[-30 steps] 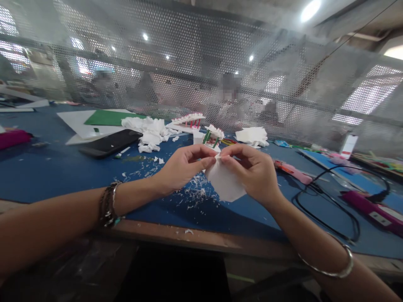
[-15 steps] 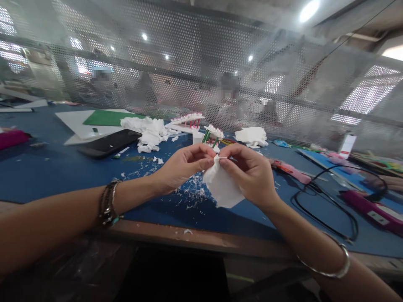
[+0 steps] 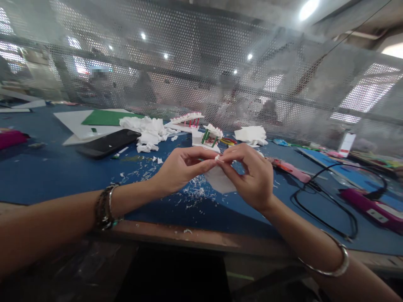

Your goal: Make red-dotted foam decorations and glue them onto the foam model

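My left hand point(image 3: 180, 168) and my right hand point(image 3: 252, 178) meet above the table, thumbs and forefingers pinched together. Between the fingertips is a small bunched tip of thin white tissue paper point(image 3: 221, 181). The rest of the sheet spreads below, partly hidden by my fingers. Just beyond stands a small white model with green posts point(image 3: 210, 137) and a crumpled white top. Behind it, a second white piece with red posts point(image 3: 190, 120) slopes upward. White shreds point(image 3: 199, 192) lie scattered on the blue tabletop under my hands.
Crumpled white paper point(image 3: 147, 130), a black phone point(image 3: 108, 143) and a green sheet point(image 3: 110, 118) lie to the left. More white paper point(image 3: 251, 135) sits at the back. Rightward are a pink-handled tool point(image 3: 291, 171), a black cable point(image 3: 352, 222) and a purple power strip point(image 3: 373, 209).
The tissue sheet no longer hangs as low; less of it shows below my fingers, and a small bunched tip now shows between them. Another person's hand at the right edge has mostly left view.
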A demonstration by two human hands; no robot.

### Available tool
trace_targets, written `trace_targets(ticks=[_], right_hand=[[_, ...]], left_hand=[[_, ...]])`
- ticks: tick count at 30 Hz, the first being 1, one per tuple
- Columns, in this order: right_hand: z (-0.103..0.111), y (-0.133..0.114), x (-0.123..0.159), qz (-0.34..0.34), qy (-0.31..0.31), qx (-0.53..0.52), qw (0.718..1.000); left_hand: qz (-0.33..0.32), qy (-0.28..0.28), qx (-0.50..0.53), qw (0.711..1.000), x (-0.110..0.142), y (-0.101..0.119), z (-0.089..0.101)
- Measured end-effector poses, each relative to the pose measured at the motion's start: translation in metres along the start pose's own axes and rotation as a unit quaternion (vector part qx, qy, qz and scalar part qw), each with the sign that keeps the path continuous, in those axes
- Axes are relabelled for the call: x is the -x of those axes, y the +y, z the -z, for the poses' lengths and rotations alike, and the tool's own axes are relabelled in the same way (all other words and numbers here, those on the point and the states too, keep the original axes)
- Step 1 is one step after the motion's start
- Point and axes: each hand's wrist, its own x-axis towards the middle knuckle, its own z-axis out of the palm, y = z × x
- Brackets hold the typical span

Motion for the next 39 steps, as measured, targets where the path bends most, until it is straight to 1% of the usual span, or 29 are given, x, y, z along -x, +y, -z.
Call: trace_targets(ticks=[2,6,10,13,16,18,20,23,25,28,32,34,37,39], right_hand=[[-0.0003,0.0000,0.0002,-0.018,-0.005,-0.012,1.000],[-0.0012,0.0003,0.0011,-0.077,-0.026,-0.060,0.995],[-0.0033,0.0004,0.0011,-0.122,-0.021,-0.072,0.990],[-0.0059,0.0004,0.0011,-0.156,-0.020,-0.101,0.982],[-0.0075,0.0013,0.0024,-0.185,-0.020,-0.131,0.974],[-0.0071,0.0021,0.0036,-0.182,-0.027,-0.144,0.972],[-0.0055,0.0025,0.0043,-0.151,-0.054,-0.138,0.977],[-0.0023,0.0018,0.0035,-0.088,-0.104,-0.072,0.988],[-0.0007,0.0008,0.0019,-0.073,-0.107,-0.026,0.991],[0.0001,-0.0001,-0.0003,-0.079,-0.092,-0.010,0.993],[-0.0011,0.0008,0.0000,-0.113,-0.084,-0.042,0.989],[-0.0020,0.0018,0.0013,-0.132,-0.083,-0.053,0.986],[-0.0027,0.0025,0.0024,-0.136,-0.087,-0.049,0.986],[-0.0024,0.0021,0.0019,-0.119,-0.084,-0.030,0.989]], left_hand=[[-0.018,0.001,-0.026,0.999,0.0004,0.0000,0.0009],[-0.052,-0.002,-0.093,0.994,-0.0002,-0.0010,0.0034],[-0.078,-0.011,-0.138,0.987,-0.0024,-0.0023,0.0046],[-0.070,-0.013,-0.139,0.988,-0.0037,-0.0036,0.0046],[-0.042,-0.011,-0.126,0.991,-0.0049,-0.0038,0.0048],[-0.021,-0.005,-0.122,0.992,-0.0060,-0.0032,0.0057],[-0.003,0.002,-0.128,0.992,-0.0068,-0.0026,0.0073],[0.010,-0.013,-0.133,0.991,-0.0072,-0.0020,0.0092],[0.015,-0.031,-0.125,0.992,-0.0073,-0.0021,0.0093],[0.008,-0.037,-0.133,0.990,-0.0076,-0.0024,0.0083],[-0.024,-0.029,-0.186,0.982,-0.0069,-0.0032,0.0082],[-0.029,-0.028,-0.202,0.979,-0.0063,-0.0037,0.0088],[-0.018,-0.034,-0.173,0.984,-0.0058,-0.0049,0.0090],[-0.003,-0.038,-0.132,0.990,-0.0060,-0.0057,0.0085]])
